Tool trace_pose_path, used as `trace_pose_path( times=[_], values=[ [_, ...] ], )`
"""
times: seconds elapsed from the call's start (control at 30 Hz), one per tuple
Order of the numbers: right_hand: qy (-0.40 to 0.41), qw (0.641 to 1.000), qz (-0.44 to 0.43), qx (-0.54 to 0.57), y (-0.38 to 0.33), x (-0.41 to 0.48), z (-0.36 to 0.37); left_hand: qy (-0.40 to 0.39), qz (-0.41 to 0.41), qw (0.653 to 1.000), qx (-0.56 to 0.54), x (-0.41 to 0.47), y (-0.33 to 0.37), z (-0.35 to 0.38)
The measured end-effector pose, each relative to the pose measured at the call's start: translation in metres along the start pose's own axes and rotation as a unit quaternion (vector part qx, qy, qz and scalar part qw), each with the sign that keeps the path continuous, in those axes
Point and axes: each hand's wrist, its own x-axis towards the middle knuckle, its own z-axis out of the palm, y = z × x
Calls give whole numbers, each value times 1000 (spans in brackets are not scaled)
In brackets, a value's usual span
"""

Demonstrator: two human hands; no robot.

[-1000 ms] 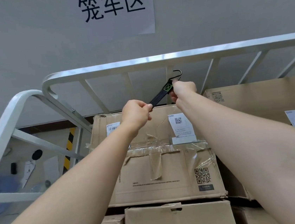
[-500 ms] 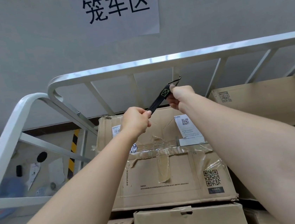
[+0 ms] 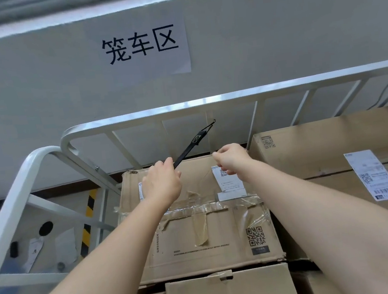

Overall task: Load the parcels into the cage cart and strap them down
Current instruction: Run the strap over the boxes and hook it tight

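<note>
A black strap (image 3: 193,143) runs taut from my left hand (image 3: 164,181) up to its metal hook (image 3: 211,124), which sits at a vertical bar of the white cage cart (image 3: 183,107) back rail. My left hand grips the strap's lower part above a taped cardboard parcel (image 3: 214,246). My right hand (image 3: 231,158) hovers just right of the strap, fingers loosely curled, holding nothing. A larger parcel (image 3: 320,142) with a shipping label lies to the right, and another parcel (image 3: 229,292) sits below at the front.
The cart's left side rail (image 3: 12,199) curves down at the left, with floor clutter and a yellow-black striped post (image 3: 88,217) behind it. A paper sign (image 3: 140,46) hangs on the grey wall behind the cart.
My right hand has let go of the hook end and dropped lower and to the right. The hook now stays at the cart bar while my left hand keeps holding the strap.
</note>
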Motion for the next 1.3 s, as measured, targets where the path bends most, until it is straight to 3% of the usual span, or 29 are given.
trace_pose_path(
  times=[0.1,0.2,0.33,0.8,1.07,1.3],
  values=[
    [3,990,-32,-140,8,-21,-10,-8,50,996,80,-15,4,-8],
    [29,956,-53,-288,18,-45,-21,-34,94,988,117,-30,7,-15],
    [25,927,-73,-367,31,-80,-33,-40,127,980,147,-55,13,-29],
    [124,863,-85,-483,53,-284,-94,7,273,946,178,-188,39,-82],
    [176,849,-53,-495,87,-411,-137,33,353,913,202,-278,70,-117],
    [223,846,9,-484,128,-502,-206,53,414,888,194,-347,145,-141]
  ],
)
